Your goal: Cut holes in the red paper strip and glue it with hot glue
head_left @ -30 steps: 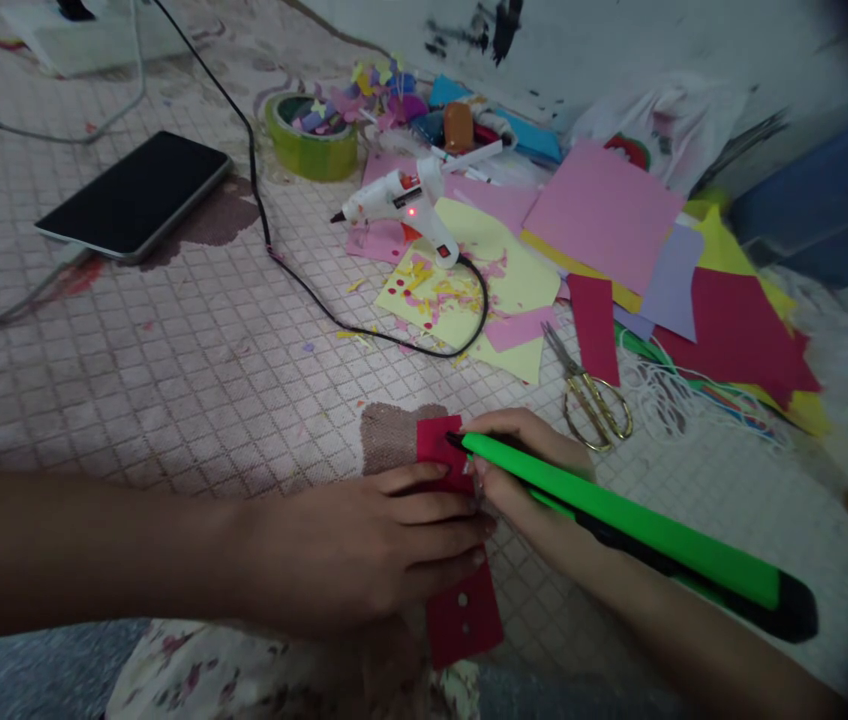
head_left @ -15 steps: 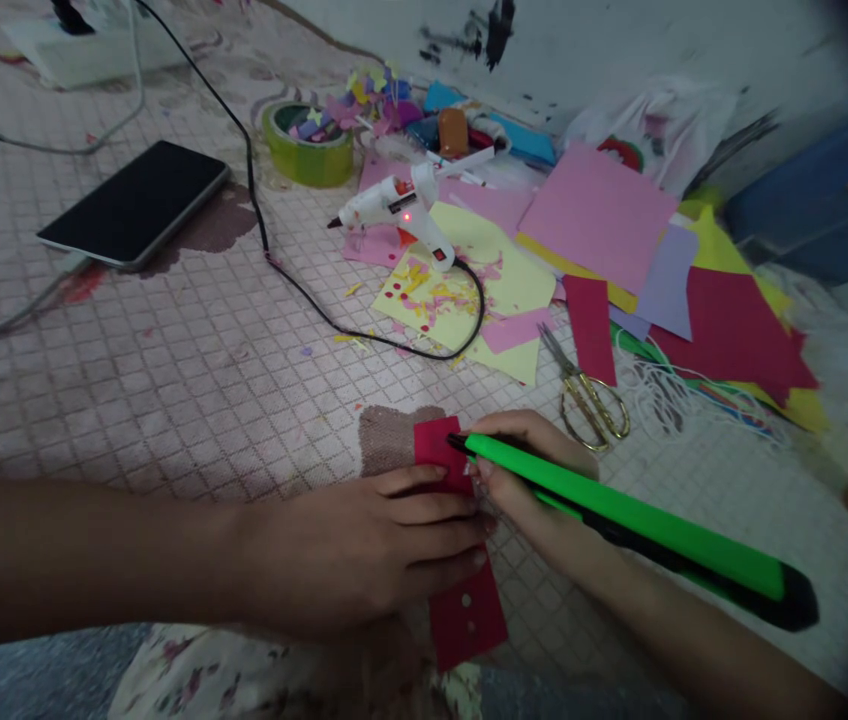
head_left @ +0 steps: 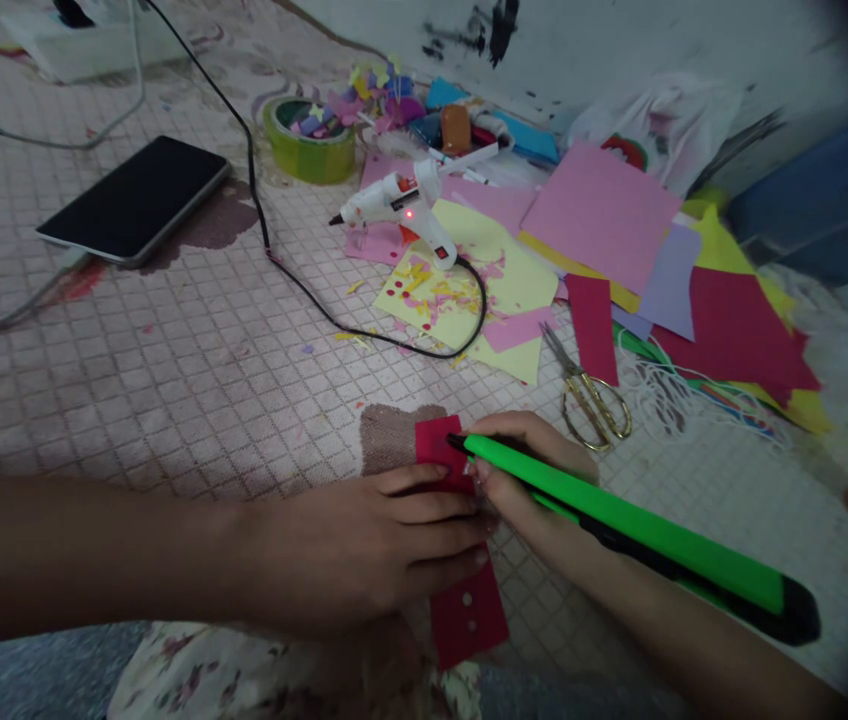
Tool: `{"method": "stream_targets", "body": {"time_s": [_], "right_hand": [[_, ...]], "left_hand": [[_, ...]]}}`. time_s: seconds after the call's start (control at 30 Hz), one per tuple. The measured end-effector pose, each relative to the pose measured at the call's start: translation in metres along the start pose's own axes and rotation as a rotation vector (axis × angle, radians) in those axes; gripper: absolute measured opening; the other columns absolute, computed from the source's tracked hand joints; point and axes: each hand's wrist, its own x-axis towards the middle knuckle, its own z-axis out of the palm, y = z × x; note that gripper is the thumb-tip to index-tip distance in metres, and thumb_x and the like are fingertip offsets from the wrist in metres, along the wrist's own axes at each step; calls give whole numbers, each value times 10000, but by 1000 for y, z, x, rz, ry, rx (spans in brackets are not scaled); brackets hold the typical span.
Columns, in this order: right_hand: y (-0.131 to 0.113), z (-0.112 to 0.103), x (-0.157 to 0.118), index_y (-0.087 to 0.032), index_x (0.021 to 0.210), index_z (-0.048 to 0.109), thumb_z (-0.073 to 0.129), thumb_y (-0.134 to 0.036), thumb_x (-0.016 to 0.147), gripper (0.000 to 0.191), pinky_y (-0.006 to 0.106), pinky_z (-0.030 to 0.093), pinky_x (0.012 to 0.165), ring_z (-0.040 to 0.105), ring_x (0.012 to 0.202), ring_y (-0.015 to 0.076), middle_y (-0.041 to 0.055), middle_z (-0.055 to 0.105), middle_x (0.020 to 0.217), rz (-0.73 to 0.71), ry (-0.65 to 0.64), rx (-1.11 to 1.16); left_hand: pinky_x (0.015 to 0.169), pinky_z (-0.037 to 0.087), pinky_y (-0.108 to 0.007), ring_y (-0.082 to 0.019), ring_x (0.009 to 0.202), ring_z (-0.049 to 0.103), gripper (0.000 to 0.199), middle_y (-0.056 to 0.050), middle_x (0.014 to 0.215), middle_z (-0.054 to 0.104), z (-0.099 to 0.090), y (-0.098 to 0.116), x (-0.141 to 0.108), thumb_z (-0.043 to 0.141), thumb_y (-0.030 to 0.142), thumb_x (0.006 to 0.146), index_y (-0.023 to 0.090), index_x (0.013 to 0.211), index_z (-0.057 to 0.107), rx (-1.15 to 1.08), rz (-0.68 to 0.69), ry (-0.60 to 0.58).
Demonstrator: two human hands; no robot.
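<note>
Green and black, the long tool is grasped by the right hand, its tip at the far end of the red strip. The near part of the strip is pressed flat under the spread left hand.

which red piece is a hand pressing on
The red strip under the left hand, with two pale round spots by its lower end. The red piece beside the scissors and the large red sheet are untouched.

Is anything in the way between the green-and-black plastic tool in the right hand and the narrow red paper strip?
Nothing visible: the tool has its tip over the strip's far end. The left hand covers only its middle.
</note>
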Motion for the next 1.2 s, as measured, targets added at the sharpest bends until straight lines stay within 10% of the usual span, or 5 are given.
{"method": "stream_targets", "body": {"time_s": [1.2], "right_hand": [[-7,0,5,-244,936,670,577,-110,801,212,221,551,621,684,685,121,-39,734,787,-40,47,-19]], "left_hand": [[1265,292,-400,-225,1477,392,464,-78,1566,467,-3,1,1,428,269,1038,98,1464,498,74,10,-8]]}}
